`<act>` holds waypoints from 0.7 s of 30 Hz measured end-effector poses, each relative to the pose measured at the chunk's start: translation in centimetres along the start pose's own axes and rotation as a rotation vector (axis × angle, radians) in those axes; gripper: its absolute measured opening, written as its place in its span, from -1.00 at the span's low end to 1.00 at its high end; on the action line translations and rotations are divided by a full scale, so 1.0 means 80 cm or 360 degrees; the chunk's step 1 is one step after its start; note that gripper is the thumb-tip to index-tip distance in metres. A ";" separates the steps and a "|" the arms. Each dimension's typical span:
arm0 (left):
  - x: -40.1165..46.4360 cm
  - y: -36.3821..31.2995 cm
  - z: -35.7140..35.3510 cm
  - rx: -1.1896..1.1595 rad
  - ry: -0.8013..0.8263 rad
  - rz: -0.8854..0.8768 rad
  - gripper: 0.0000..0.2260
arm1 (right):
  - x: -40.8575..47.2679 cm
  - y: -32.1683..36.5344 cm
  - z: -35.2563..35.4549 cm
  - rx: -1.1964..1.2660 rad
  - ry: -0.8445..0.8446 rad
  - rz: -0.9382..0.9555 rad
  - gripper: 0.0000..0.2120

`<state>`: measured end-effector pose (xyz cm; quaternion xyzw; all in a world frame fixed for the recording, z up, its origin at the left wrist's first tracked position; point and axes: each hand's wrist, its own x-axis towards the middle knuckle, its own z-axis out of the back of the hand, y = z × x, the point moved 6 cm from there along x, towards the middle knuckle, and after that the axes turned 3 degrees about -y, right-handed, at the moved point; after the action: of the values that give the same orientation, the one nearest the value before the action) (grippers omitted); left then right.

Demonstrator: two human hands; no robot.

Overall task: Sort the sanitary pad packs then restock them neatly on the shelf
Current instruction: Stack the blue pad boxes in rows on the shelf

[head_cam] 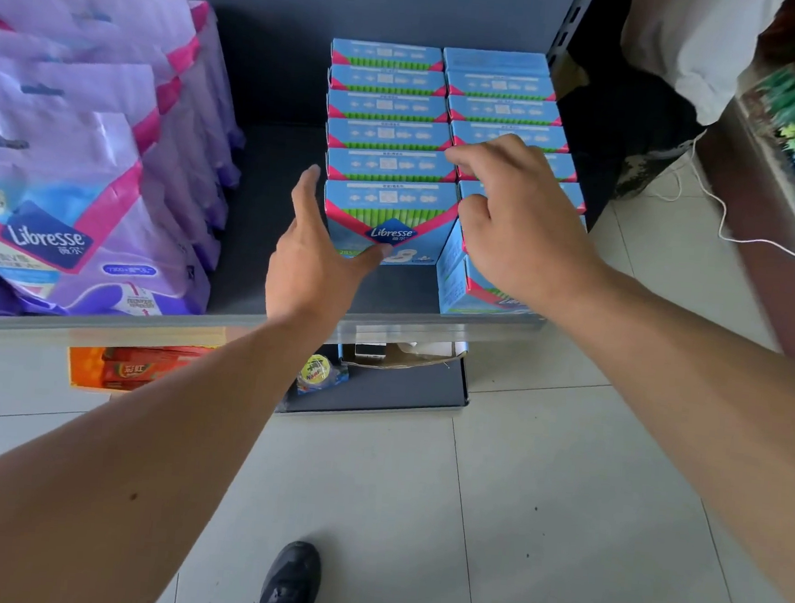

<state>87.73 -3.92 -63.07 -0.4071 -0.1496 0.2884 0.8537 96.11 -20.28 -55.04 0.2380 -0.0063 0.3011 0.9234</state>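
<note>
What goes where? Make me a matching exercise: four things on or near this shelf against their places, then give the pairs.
Things:
1. purple packs
2. blue boxes
3. orange carton
4. shoe

Places:
A. on the floor tiles
B. shelf, left side
C. below the shelf, left
D. shelf, right side, in two rows

Pairs: 1-B, 2-D, 3-C, 4-A

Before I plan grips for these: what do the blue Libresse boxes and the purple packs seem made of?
Blue boxes: likely printed cardboard, judging by sharp edges, flat faces and a light sheen. Purple packs: apparently soft plastic film, glossy, with wrinkles and crimped top seams. Shelf: probably painted metal, dark and matte.
</note>
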 end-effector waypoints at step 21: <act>-0.007 -0.006 0.007 0.0119 0.0000 -0.0185 -0.19 | -0.008 0.029 -0.007 -0.0303 0.0149 0.0163 -0.53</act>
<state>87.19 -4.17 -62.32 -0.3656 -0.1622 0.2438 0.8835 94.21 -18.79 -54.63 0.1343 -0.0040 0.3566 0.9246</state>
